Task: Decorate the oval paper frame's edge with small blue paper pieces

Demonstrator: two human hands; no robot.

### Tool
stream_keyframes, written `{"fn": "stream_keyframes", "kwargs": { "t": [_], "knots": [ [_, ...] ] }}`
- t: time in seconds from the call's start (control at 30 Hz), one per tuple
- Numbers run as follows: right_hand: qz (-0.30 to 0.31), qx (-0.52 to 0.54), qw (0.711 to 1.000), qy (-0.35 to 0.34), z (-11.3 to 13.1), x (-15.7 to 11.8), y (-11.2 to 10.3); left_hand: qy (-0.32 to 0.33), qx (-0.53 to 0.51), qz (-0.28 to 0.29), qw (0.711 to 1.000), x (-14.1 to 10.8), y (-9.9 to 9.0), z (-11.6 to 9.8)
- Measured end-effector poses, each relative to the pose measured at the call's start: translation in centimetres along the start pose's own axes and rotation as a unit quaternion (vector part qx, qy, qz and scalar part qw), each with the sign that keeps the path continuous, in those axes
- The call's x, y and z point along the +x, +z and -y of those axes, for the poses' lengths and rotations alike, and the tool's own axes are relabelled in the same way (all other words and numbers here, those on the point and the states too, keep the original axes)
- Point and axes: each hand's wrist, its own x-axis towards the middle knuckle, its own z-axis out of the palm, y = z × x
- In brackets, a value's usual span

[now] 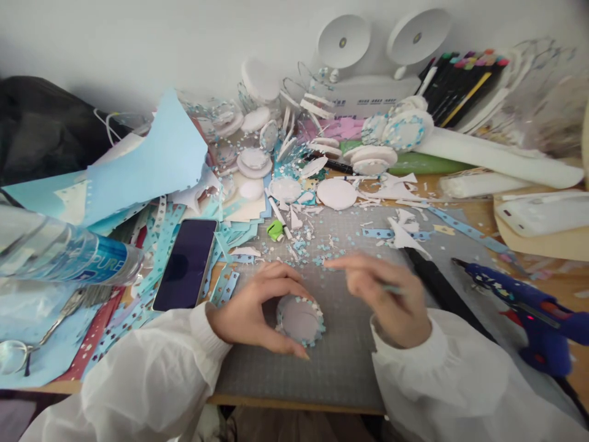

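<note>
My left hand [264,307] is curved around a small round white piece [300,319] with tiny pale blue and white bits along its rim, over the grey cutting mat [294,377]. To the right, my right hand [386,294] is blurred, its index finger stretched out toward the scattered small blue pieces [319,260]. The other fingers of that hand are curled, and a thin pale object shows among them, too blurred to name. A gap separates my right hand from the round piece.
A phone [186,264] and a plastic bottle [69,252] lie left. On the right are a blue glue gun [534,307] and a black tool [442,288]. White discs [337,193], paper scraps and a green item [275,231] crowd the back.
</note>
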Motion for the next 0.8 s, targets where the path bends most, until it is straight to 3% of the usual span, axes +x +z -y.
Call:
{"fn": "stream_keyframes", "kwargs": {
  "t": [0.13, 0.2, 0.27, 0.4, 0.53, 0.67, 0.8],
  "knots": [
    [-0.221, 0.038, 0.974, 0.029, -0.7, 1.2, -1.5, 0.015, 0.010, 0.023, 1.000, 0.0, -0.1, 0.1],
    [-0.268, 0.027, 0.960, 0.077, -1.3, 1.7, -2.2, 0.018, 0.023, 0.023, 0.999, 0.0, -0.1, 0.2],
    [-0.277, 0.022, 0.950, 0.141, -2.0, 1.9, -2.8, 0.004, 0.027, 0.019, 0.999, -0.2, -0.1, 0.3],
    [-0.212, 0.026, 0.961, 0.173, -2.4, 2.0, -3.3, -0.035, -0.033, -0.010, 0.999, -0.4, -0.5, 0.2],
    [-0.072, -0.021, 0.986, 0.145, -1.8, 2.3, -3.4, -0.071, -0.135, -0.142, 0.978, -0.5, -0.6, 0.2],
    [0.058, -0.076, 0.990, 0.099, -1.3, 2.3, -3.8, -0.167, -0.248, -0.270, 0.915, -0.2, -0.4, 0.2],
    [0.129, -0.111, 0.984, 0.054, -1.4, 2.0, -3.7, -0.221, -0.389, -0.297, 0.844, 0.4, -0.4, 0.0]
  ]
}}
